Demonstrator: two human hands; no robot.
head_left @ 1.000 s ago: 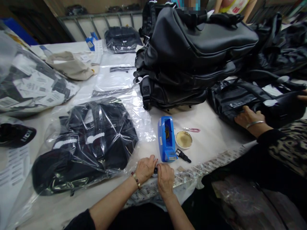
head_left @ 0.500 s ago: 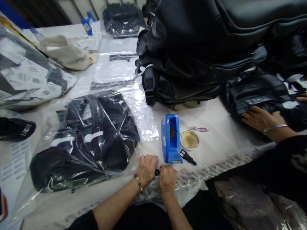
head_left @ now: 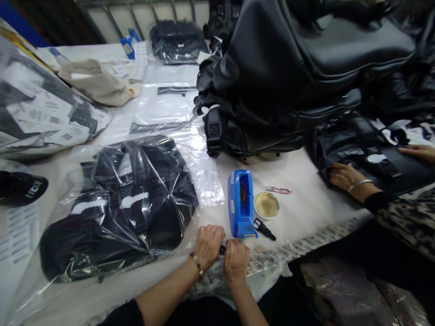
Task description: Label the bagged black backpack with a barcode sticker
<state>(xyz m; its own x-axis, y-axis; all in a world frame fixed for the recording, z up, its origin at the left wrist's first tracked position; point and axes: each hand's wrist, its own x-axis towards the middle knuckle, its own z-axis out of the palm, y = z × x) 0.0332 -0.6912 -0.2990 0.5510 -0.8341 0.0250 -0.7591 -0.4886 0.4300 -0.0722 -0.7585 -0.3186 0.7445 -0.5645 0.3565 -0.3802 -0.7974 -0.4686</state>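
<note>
Near the table's front edge, my left hand (head_left: 208, 246) and my right hand (head_left: 237, 262) are side by side with curled fingers. Between them shows a small dark round piece (head_left: 222, 250), pinched from both sides; most of it is hidden, so its kind is unclear. Just beyond my right hand stands a blue tape dispenser (head_left: 232, 203). A short black strap with a buckle (head_left: 265, 229) lies beside it. To the left of my hands, a black backpack (head_left: 152, 213) lies flat inside a clear plastic bag (head_left: 210, 185).
A round tin (head_left: 267, 204) and pink-handled snips (head_left: 278, 190) lie right of the dispenser. Black bags (head_left: 272, 90) are stacked high behind. At right, another person's hand (head_left: 350, 177) rests on a black bag (head_left: 360, 136). A bag of labels (head_left: 47, 104) and a cap (head_left: 20, 186) are at left.
The view has tilted up slightly, so things sit lower. My hands keep the same grip on the small dark piece. The other person's hand has shifted left along the bag.
</note>
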